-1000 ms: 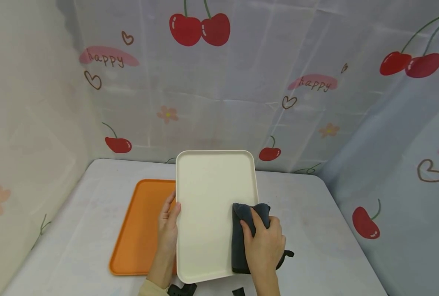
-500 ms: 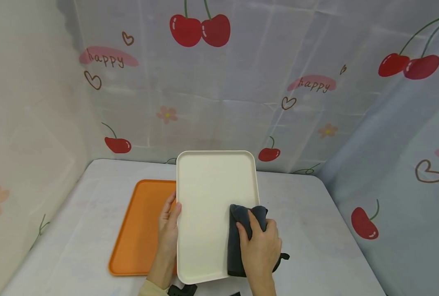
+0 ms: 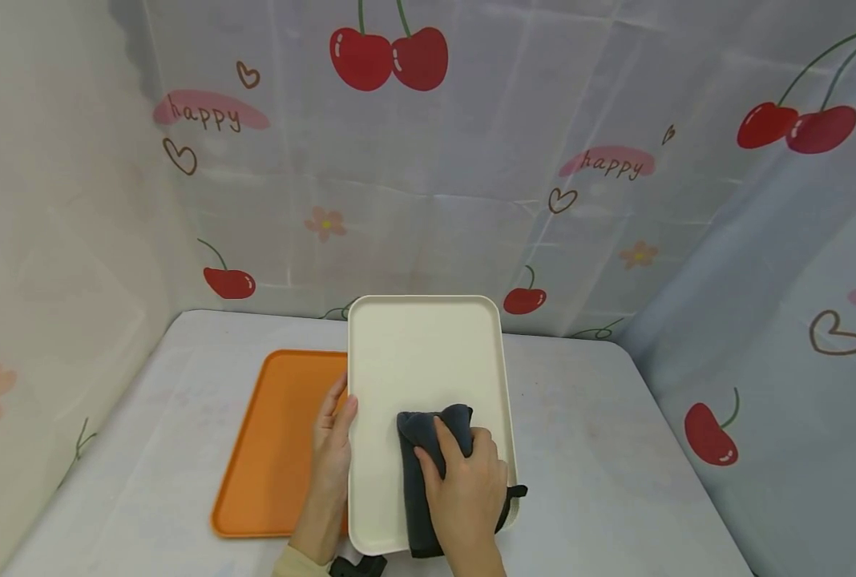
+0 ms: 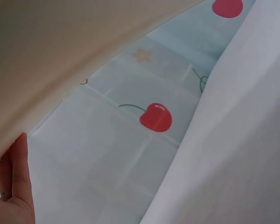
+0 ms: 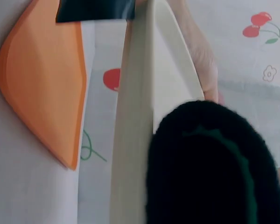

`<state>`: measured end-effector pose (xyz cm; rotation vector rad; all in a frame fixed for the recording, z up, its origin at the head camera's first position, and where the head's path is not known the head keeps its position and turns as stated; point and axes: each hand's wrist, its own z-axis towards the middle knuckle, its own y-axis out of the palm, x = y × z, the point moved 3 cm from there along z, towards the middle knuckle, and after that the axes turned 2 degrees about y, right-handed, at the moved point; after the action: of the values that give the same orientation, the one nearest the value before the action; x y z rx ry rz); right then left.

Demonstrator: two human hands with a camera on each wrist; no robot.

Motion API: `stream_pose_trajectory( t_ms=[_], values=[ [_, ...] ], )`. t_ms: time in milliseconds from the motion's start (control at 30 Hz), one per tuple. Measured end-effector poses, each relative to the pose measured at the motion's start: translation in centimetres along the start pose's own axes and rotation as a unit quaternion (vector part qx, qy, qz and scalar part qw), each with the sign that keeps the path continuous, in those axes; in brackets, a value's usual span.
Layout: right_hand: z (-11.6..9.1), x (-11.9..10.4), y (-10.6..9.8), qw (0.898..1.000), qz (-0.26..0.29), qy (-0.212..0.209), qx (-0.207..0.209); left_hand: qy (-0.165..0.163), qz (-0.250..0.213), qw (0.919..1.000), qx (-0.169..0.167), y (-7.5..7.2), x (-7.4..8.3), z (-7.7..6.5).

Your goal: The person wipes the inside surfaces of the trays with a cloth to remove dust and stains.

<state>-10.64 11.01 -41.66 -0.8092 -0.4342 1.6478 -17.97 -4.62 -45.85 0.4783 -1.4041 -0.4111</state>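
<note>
The right hand (image 3: 470, 490) pinched the dark cloth (image 3: 419, 517) in its grip, over the near edge of the cream tray (image 3: 426, 353) — long axes roughly aligned — while the left hand (image 3: 333, 450) held the left rim.

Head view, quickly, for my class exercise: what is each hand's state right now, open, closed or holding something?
Left hand: holding the cream rectangular tray by its left edge.
Right hand: holding a dark blue-grey cloth against the tray's face.
</note>
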Motion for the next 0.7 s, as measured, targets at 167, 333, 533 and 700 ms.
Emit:
stream_pose_trajectory(
  t_ms=[167, 333, 533, 700],
  values=[
    [-0.3, -1.3, 0.2, 1.0, 0.005, -0.021, -0.016, -0.007, -0.001, 1.0, 0.003, 0.1, -0.1, 0.0],
    [-0.7, -2.6, 0.3, 0.998, 0.014, -0.052, -0.019, -0.017, -0.008, 0.9998, 0.002, 0.3, -0.3, -0.1],
    [-1.2, -3.9, 0.3, 0.996, 0.016, -0.087, -0.022, -0.021, -0.019, 0.9996, -0.011, 0.3, -0.4, -0.2],
    [-1.2, -4.0, 0.3, 0.995, 0.017, -0.095, -0.024, -0.02, -0.019, 0.9996, -0.007, 0.3, -0.4, -0.2]
  ],
)
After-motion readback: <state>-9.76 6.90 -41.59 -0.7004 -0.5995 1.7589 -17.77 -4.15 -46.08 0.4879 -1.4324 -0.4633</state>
